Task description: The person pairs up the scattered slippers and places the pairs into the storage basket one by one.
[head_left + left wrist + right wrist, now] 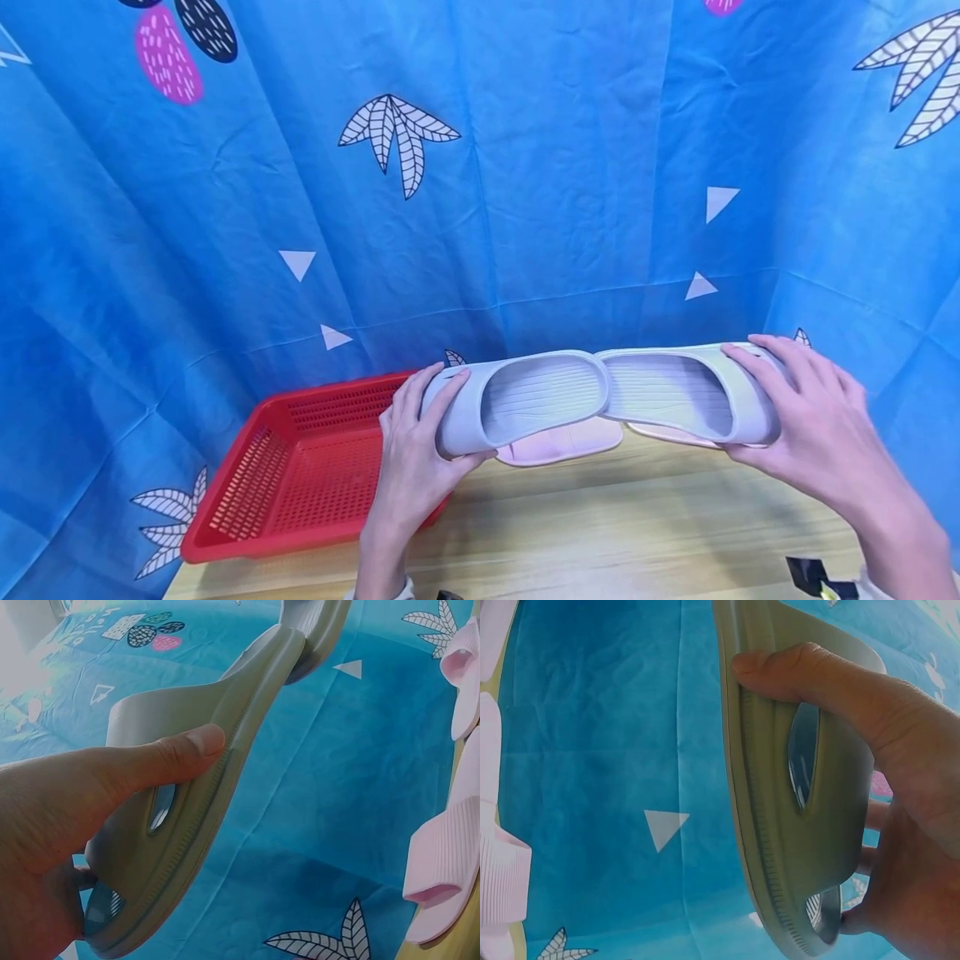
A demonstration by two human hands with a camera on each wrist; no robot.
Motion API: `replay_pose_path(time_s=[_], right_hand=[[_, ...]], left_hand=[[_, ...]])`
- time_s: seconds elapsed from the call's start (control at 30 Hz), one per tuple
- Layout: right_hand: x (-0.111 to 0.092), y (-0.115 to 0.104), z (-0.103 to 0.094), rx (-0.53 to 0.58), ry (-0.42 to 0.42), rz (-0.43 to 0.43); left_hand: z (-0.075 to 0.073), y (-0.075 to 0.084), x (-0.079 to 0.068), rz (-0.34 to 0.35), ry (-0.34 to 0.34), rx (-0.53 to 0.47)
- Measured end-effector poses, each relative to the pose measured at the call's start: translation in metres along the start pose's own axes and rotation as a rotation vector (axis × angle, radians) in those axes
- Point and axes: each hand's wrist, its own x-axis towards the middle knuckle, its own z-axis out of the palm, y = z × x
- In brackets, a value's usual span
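My left hand (416, 450) grips a light grey slide slipper (547, 392) around its strap, thumb along the sole's side edge. A matching grey slipper (656, 387) is held by my right hand (832, 433), also at the strap, as the right wrist view shows with the thumb (780, 671) across the side. Their heel ends meet and overlap in the middle, raised over the table. Partly hidden below them, pink slippers (566, 443) lie on the table; the left wrist view shows one with a ribbed strap (442, 855).
A red plastic basket (300, 546) with perforated walls stands on the table's left side. The wood-grain table (600, 533) spreads out in front. A blue patterned curtain (555, 167) hangs behind and around it. A small black object (806, 575) shows near the right wrist.
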Motion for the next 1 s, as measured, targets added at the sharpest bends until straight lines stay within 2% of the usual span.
replay_pose_path(time_s=[0.43,1.0], right_hand=[[0.005,-0.01,0.005,-0.013,-0.007,-0.022],[0.01,-0.019,0.014,-0.012,-0.026,-0.056]], left_hand=[[0.004,0.002,0.0,0.0,-0.022,0.001],[0.011,0.003,0.002,0.036,-0.037,-0.005]])
